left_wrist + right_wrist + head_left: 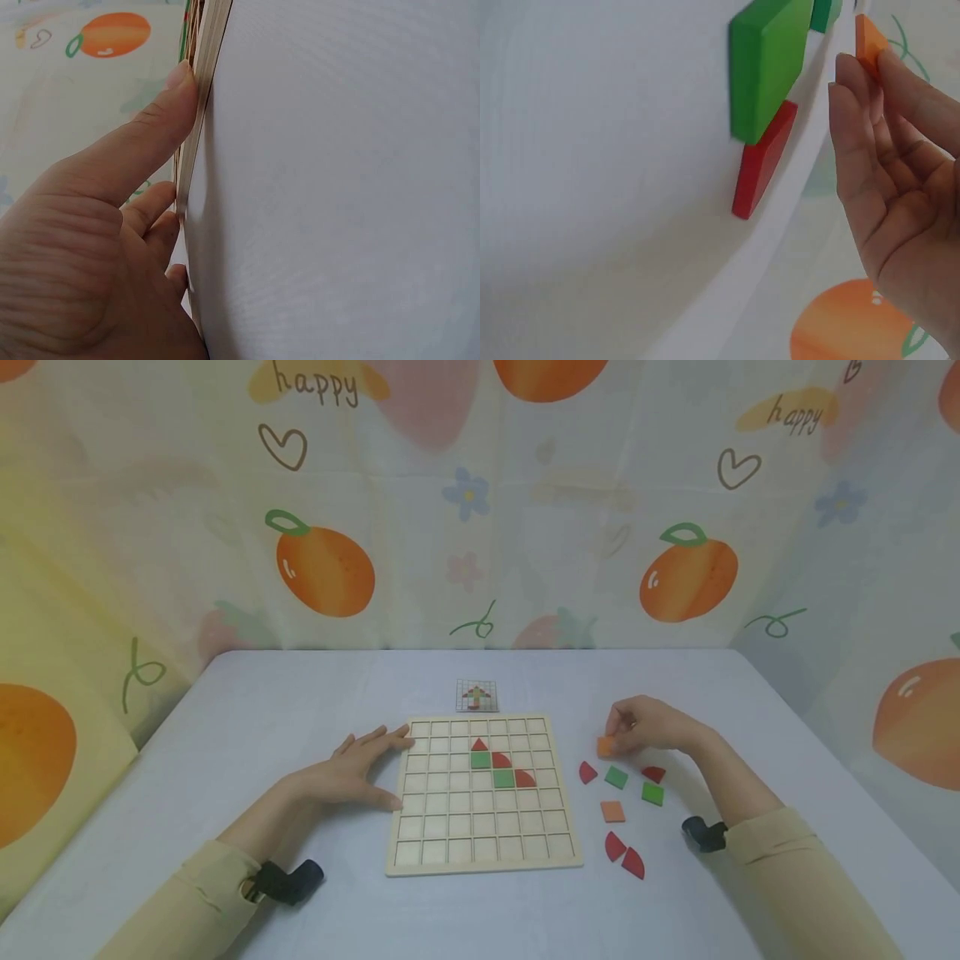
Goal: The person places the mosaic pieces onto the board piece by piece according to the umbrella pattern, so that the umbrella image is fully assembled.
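My right hand [651,725] pinches an orange square tile [605,747] between thumb and fingers, to the right of the board; the right wrist view shows the same orange tile [869,46] at the fingertips. My left hand [351,774] rests against the left edge of the wooden grid board [442,852], fingers spread, with the thumb [161,120] touching the board's side. On the board sit a red triangle [479,745], two green squares, the upper one [480,760] below the triangle, and two red quarter-circle tiles, one [525,778] beside the lower green square.
Loose tiles lie right of the board: green squares [652,793], an orange square [612,812] and several red quarter-circles [633,862]. A small pattern card [476,696] lies behind the board on the white table [337,685]. A printed cloth hangs beyond.
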`<act>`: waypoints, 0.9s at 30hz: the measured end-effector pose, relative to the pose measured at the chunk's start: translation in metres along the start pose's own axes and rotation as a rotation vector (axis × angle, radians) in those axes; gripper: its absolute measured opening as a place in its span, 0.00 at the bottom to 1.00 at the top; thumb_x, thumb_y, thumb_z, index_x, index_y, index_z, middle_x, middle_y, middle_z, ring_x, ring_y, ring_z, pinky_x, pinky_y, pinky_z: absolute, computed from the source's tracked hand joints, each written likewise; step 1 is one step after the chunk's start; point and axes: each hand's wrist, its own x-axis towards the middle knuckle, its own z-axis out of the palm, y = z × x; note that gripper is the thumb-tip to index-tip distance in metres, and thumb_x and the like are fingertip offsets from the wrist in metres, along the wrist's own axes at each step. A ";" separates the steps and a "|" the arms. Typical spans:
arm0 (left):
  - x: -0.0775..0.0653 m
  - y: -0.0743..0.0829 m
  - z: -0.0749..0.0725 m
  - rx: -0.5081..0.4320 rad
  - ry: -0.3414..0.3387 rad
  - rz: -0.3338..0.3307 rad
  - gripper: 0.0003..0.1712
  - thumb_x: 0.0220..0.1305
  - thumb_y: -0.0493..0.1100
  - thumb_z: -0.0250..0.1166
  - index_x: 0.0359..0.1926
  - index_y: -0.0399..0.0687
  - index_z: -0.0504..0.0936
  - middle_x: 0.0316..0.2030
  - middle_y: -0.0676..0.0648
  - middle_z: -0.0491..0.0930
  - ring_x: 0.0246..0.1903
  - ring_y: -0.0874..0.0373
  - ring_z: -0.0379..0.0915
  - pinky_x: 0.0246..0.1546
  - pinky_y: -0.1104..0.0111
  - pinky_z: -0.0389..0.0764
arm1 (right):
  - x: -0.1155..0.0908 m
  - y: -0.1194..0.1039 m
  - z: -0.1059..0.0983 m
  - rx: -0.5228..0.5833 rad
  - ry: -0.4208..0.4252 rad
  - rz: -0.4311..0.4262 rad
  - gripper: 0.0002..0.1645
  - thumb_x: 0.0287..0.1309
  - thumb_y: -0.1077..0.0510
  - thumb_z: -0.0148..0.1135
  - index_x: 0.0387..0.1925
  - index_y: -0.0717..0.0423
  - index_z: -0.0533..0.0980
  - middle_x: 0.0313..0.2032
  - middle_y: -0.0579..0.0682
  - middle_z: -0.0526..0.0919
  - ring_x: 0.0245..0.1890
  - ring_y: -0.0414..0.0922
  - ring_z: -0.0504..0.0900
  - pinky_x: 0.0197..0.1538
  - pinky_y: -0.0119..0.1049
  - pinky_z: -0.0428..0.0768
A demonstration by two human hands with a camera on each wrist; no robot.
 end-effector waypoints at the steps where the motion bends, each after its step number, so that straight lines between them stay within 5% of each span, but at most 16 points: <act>1: 0.000 0.000 0.000 -0.001 -0.001 0.001 0.53 0.48 0.60 0.75 0.73 0.53 0.62 0.80 0.45 0.47 0.79 0.36 0.33 0.74 0.35 0.29 | 0.000 -0.002 0.000 0.010 0.002 -0.006 0.08 0.58 0.56 0.67 0.35 0.56 0.78 0.30 0.50 0.81 0.34 0.44 0.78 0.41 0.33 0.79; 15: 0.001 -0.001 0.000 0.000 -0.002 0.005 0.53 0.49 0.60 0.75 0.73 0.53 0.62 0.80 0.45 0.46 0.79 0.36 0.33 0.74 0.35 0.29 | 0.005 -0.036 0.011 0.184 0.153 -0.140 0.11 0.58 0.56 0.68 0.43 0.52 0.80 0.38 0.51 0.82 0.40 0.46 0.81 0.45 0.33 0.82; 27: 0.002 -0.002 0.001 0.007 0.003 0.005 0.53 0.48 0.61 0.75 0.72 0.55 0.62 0.80 0.46 0.47 0.79 0.36 0.33 0.74 0.34 0.30 | 0.008 -0.078 0.033 0.271 0.152 -0.200 0.09 0.57 0.58 0.69 0.41 0.53 0.81 0.42 0.51 0.84 0.37 0.46 0.85 0.45 0.35 0.84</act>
